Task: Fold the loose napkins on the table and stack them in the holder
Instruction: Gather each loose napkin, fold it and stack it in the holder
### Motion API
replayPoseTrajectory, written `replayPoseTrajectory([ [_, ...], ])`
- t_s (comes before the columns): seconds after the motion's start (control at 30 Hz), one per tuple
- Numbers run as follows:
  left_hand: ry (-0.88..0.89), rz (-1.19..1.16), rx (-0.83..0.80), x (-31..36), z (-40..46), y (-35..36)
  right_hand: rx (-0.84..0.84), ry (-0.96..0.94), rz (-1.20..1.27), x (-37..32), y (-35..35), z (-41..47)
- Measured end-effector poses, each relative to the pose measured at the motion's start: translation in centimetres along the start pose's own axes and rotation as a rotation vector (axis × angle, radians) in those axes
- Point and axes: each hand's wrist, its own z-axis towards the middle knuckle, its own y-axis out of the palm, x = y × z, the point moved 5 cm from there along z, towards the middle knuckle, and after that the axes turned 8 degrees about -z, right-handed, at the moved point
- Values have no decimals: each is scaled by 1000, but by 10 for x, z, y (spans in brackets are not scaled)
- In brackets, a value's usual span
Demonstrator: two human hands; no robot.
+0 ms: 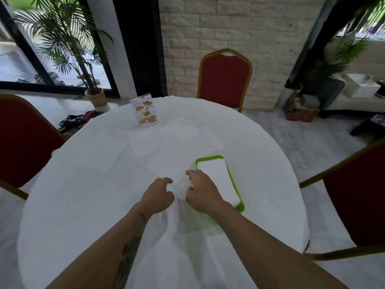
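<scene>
Both hands (159, 195) (201, 192) seemingly pinch thin white napkin (179, 184) beside green holder (229, 170).

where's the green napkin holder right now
In the head view the green napkin holder sits on the white table, right of centre, with folded napkins in it. The right hand is at its near-left edge.

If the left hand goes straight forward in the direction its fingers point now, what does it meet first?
Probably the napkin lying flat just beyond the left hand, whose near edge its fingertips already reach. The right hand sits beside that path; depth is uncertain.
</scene>
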Motion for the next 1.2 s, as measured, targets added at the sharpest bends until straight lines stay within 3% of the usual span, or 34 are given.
replayPoseTrajectory([
  [0.2, 72, 89, -81, -15, 40, -5, -165, 157, -58, -5, 42, 15],
  [0.47, 192, 498, -266, -40, 65, 13, -202, 264, -161, 6, 78, 16],
  [0.63, 266, 565, -269, -68, 36, 20, -218, 338, -136, 2, 85, 2],
  [0.87, 368, 531, -299, -109, -28, 3, -160, 407, -173, -10, 93, -18],
  [1.03, 455, 539, -296, -134, -71, -10, -129, 347, -271, -17, 115, -42],
  [1.2, 526, 547, -342, -156, -95, -14, 42, 431, -121, -11, 129, -58],
])
